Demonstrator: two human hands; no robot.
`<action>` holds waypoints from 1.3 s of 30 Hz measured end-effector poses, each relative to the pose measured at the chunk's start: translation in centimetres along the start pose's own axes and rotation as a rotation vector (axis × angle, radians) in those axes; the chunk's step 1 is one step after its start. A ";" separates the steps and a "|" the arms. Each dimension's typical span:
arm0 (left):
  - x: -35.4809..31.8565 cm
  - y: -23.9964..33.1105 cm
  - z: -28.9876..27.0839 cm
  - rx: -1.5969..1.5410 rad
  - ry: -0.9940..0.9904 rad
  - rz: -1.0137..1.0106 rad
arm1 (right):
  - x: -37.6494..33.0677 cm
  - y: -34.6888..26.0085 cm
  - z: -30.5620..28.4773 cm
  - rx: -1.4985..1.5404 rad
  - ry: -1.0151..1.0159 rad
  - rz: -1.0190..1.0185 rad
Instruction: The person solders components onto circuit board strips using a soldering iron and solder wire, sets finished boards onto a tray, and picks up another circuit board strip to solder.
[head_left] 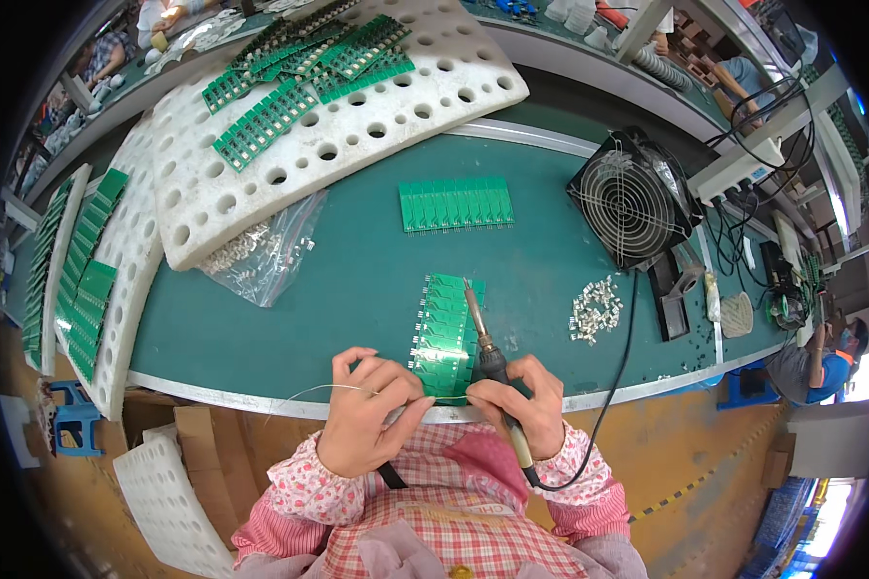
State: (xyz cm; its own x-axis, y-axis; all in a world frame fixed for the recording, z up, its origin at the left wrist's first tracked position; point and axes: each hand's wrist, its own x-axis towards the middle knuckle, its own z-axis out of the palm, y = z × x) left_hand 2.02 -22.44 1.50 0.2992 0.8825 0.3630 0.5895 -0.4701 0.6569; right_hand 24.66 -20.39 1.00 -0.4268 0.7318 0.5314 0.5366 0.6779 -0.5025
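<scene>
My left hand [369, 413] is closed in a pinch on a thin solder wire [321, 388], whose loose end trails off to the left. My right hand [531, 410] is wrapped round a soldering iron [491, 361], its tip pointing away from me. The right thumb and fingertip also meet the other stretch of wire, which spans the small gap between my hands. Under the iron, at the table's near edge, lies a green circuit board panel [441, 328] with small pins along its left side. The iron's shaft hides part of it; I cannot tell whether the tip touches.
A second green panel [457, 205] lies farther back. White foam boards [386, 121] with holes carry stacked panels at left. A bag of small white connectors [272, 253] sits beside them. Right are loose connectors [596, 311], a fan [630, 200], an iron stand [674, 294] and the iron's cord [624, 372].
</scene>
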 end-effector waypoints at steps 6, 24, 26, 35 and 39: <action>2.2 -1.8 -0.7 -0.043 0.209 -0.185 | -0.1 0.9 -0.2 0.261 0.268 0.287; 3.9 -4.8 0.3 -0.109 0.189 -0.251 | 1.5 1.2 1.8 0.669 0.229 0.628; 3.9 -4.9 0.3 -0.098 0.187 -0.248 | 1.5 1.3 1.9 0.667 0.236 0.627; 4.3 -4.7 1.1 -0.022 0.202 -0.194 | 1.4 1.3 1.7 0.667 0.204 0.599; 3.9 -5.0 0.9 -0.007 0.195 -0.193 | 1.4 1.1 2.0 0.603 0.170 0.504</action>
State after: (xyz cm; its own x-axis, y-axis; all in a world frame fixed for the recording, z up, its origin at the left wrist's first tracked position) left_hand 0.96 -16.67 -0.95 0.0313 0.9359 0.3508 0.6162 -0.2944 0.7305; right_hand 23.25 -18.48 -0.18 -0.0954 0.9721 0.2145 0.1289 0.2257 -0.9656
